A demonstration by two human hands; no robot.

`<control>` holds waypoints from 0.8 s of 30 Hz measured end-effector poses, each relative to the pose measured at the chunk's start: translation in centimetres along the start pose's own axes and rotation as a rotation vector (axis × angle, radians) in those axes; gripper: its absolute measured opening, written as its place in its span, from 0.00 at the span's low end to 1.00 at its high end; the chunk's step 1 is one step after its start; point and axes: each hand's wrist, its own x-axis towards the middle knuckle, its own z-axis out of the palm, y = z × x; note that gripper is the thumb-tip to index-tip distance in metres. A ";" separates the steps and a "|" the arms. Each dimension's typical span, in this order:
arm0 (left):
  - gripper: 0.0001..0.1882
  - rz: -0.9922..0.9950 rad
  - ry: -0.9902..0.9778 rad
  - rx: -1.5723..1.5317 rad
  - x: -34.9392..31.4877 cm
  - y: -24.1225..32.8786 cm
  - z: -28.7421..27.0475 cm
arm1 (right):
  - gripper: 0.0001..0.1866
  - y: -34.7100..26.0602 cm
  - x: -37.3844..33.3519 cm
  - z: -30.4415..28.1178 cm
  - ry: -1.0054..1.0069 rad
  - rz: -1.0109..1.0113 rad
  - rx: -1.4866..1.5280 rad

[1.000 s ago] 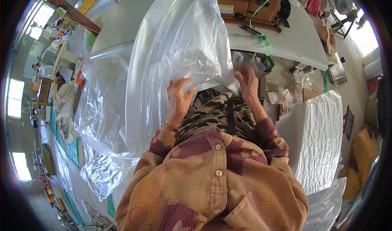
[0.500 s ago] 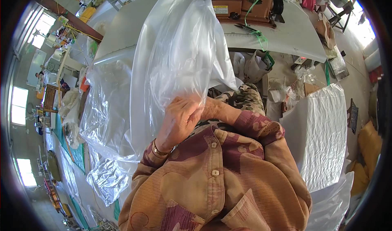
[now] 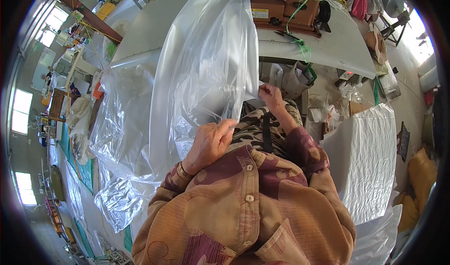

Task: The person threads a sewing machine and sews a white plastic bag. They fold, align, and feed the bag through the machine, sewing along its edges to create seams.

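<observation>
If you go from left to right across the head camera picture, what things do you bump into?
Crumpled clear plastic heap → left hand gripping the big clear plastic bag → right hand at the bag's edge → stack of white woven sacks → yellow sack.

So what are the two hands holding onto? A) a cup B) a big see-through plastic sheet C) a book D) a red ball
B: both the left hand and the right hand pinch the lower edge of the big clear plastic sheet that hangs down from the table.
</observation>
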 end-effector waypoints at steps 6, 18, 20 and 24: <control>0.13 0.132 0.214 0.164 -0.6 0.5 0.2 | 0.13 -14.4 -8.7 -1.4 -0.375 -0.067 0.533; 0.12 0.269 0.044 0.205 -0.1 2.8 0.2 | 0.12 -17.1 -13.1 -1.1 -0.249 -0.220 0.317; 0.10 0.261 0.069 0.113 -0.1 2.6 0.5 | 0.13 -16.9 -13.5 -1.3 -0.282 -0.200 0.258; 0.08 0.123 0.026 -0.072 -0.3 2.5 -0.2 | 0.13 -16.0 -14.2 -0.6 -0.297 -0.165 0.282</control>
